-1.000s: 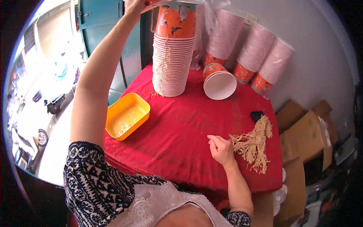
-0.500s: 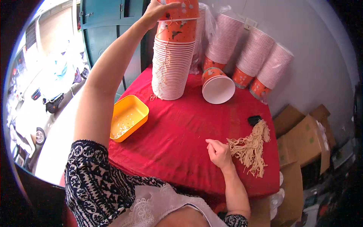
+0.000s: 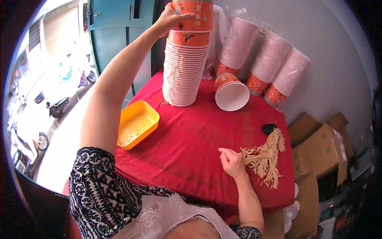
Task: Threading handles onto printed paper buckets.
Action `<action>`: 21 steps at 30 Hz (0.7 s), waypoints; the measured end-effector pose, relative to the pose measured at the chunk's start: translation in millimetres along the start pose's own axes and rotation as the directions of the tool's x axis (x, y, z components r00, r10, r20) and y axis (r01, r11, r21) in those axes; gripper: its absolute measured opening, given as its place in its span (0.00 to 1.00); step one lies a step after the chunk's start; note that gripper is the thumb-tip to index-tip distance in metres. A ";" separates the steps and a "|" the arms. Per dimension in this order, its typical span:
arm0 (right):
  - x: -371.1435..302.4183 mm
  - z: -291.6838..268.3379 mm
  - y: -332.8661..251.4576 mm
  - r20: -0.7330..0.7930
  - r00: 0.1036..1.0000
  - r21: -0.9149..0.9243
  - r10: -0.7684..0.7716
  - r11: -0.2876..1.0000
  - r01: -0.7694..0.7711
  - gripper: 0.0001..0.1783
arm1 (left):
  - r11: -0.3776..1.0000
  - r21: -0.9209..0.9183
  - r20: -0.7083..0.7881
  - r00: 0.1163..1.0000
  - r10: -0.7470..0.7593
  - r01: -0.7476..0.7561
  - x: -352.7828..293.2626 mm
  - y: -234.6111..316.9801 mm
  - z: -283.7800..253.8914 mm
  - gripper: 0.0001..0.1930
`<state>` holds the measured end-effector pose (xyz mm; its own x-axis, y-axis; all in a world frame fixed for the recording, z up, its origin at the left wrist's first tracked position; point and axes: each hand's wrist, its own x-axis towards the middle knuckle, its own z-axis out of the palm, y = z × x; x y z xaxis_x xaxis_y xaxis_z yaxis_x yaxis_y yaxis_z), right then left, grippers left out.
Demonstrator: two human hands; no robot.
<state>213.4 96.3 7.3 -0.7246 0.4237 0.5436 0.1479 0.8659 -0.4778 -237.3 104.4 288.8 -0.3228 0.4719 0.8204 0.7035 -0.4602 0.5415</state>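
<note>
At the top of a tall upside-down stack of paper buckets (image 3: pixel 183 75), my left hand (image 3: pixel 169 20) grips an orange patterned paper bucket (image 3: pixel 197 18). Its rim sits around the orange upper part of the bucket below; its top is cut off by the picture's edge. Beige cords hang down the stack's side. My right hand (image 3: pixel 232 162) rests on the red cloth (image 3: pixel 191 139) with its fingers curled in, and nothing shows in it. Just right of it lies a bundle of beige cords (image 3: pixel 270 155), with a black object (image 3: pixel 269 128) at its far end.
A yellow tray (image 3: pixel 153 117) with small pale bits stands at the left. A short nest of orange buckets (image 3: pixel 232 96) lies on its side further back. Plastic-wrapped bucket stacks (image 3: pixel 270 55) lean by the wall. Cardboard boxes (image 3: pixel 318 147) are right of the table.
My left hand has lowered the orange bucket further over the stack, so less of the bucket beneath shows. My right hand stays curled in place. The whole view has shifted slightly.
</note>
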 end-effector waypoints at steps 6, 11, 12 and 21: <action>-0.6 -1.4 3.1 -0.003 1.000 -0.007 0.011 1.000 -0.011 0.09 | 0.998 0.035 0.122 0.991 -0.058 0.054 -13.6 22.4 3.1 0.39; 1.1 -1.2 -0.4 0.001 1.000 0.005 0.009 1.000 -0.009 0.09 | 0.999 0.046 0.024 1.000 -0.005 0.004 -15.9 8.5 1.9 0.28; 1.0 -1.4 0.0 -0.006 1.000 0.012 0.009 1.000 -0.009 0.09 | 0.999 0.046 0.025 1.000 -0.005 0.004 -14.9 5.2 2.2 0.28; -0.5 -1.6 4.1 -0.010 1.000 0.006 0.004 1.000 -0.004 0.09 | 1.000 0.017 0.100 0.995 0.025 -0.026 -23.9 7.3 5.6 0.28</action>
<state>215.4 100.0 6.2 -0.7176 0.4298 0.5481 0.1469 0.8626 -0.4841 -220.9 94.0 272.0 -0.2407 0.5331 0.8111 0.7224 -0.4597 0.5166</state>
